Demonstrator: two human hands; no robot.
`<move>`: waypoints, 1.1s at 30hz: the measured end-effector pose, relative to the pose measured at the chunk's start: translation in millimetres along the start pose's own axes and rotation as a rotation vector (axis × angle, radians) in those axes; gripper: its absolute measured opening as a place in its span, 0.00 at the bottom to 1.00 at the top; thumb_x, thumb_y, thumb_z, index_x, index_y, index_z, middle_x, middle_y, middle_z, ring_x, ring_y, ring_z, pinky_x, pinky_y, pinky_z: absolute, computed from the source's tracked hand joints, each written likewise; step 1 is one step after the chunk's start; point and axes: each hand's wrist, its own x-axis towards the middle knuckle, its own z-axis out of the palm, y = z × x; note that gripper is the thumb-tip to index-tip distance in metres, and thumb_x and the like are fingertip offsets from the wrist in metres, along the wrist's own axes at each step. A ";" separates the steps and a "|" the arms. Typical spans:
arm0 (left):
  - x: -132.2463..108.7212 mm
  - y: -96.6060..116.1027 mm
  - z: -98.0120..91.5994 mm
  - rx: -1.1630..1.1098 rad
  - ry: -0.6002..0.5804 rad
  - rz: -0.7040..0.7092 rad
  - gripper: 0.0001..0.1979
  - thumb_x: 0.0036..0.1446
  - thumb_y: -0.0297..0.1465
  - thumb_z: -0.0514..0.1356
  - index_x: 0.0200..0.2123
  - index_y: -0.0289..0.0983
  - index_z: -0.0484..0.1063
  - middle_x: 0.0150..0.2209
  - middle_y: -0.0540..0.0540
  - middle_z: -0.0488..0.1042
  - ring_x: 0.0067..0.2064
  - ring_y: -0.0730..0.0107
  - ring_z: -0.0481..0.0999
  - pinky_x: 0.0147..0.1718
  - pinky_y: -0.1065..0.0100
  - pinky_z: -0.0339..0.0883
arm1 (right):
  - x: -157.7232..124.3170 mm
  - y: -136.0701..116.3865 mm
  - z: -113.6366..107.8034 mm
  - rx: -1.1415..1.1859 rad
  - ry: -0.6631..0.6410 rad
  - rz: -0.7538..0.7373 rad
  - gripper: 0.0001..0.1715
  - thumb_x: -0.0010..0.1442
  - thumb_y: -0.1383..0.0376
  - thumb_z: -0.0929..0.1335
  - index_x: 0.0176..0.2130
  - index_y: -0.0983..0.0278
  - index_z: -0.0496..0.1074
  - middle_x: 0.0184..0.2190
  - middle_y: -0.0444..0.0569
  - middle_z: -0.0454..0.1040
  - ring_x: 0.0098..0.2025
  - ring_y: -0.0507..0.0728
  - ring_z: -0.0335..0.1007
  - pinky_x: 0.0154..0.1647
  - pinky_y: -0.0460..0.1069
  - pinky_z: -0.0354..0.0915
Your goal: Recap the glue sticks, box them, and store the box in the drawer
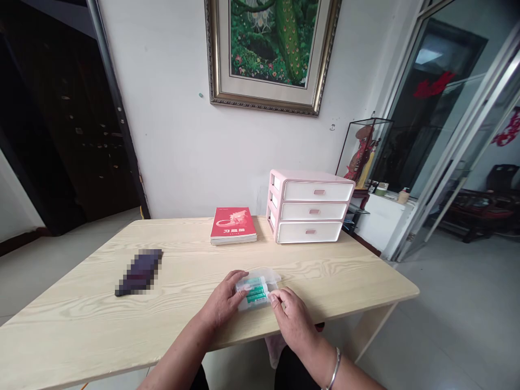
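The light wooden table is one, and it fills the middle of the view. From the person's seat, one pink drawer cabinet with three drawers stands at 1 o'clock. One red book lies flat at 12 o'clock, and one dark flat thing lies at 10 o'clock.

One small clear box rests on the table at 6 o'clock, close to the near edge. Inside it, two green and white batteries can be seen; whether there are more cannot be told.

The left hand grips the left end of the box with curled fingers. The right hand pinches the right end with its fingertips.

The risk is probably the near edge. If the box springs open or slips from the fingers, the round batteries may roll off the table to the floor.
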 end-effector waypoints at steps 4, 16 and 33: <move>20.3 -1.9 4.3 -0.209 0.091 -0.153 0.23 0.64 0.47 0.52 0.51 0.38 0.71 0.49 0.39 0.76 0.52 0.54 0.76 0.54 0.55 0.68 | 13.6 -1.4 -7.7 -0.103 -0.019 -0.044 0.13 0.65 0.67 0.61 0.42 0.63 0.75 0.41 0.51 0.77 0.46 0.58 0.72 0.48 0.50 0.63; 10.2 0.6 12.5 0.036 0.391 -0.318 0.20 0.61 0.43 0.53 0.52 0.39 0.66 0.44 0.43 0.75 0.32 0.65 0.77 0.35 0.62 0.70 | 58.9 -4.9 2.1 -0.539 -0.332 0.092 0.15 0.58 0.69 0.67 0.44 0.63 0.77 0.38 0.54 0.80 0.43 0.62 0.76 0.42 0.50 0.65; 1.3 49.8 15.9 0.480 0.041 -0.018 0.12 0.57 0.30 0.60 0.45 0.44 0.74 0.42 0.44 0.78 0.47 0.52 0.73 0.43 0.58 0.66 | 68.4 7.7 28.0 0.141 -0.170 0.245 0.08 0.54 0.72 0.66 0.35 0.64 0.72 0.26 0.43 0.74 0.27 0.51 0.69 0.28 0.44 0.61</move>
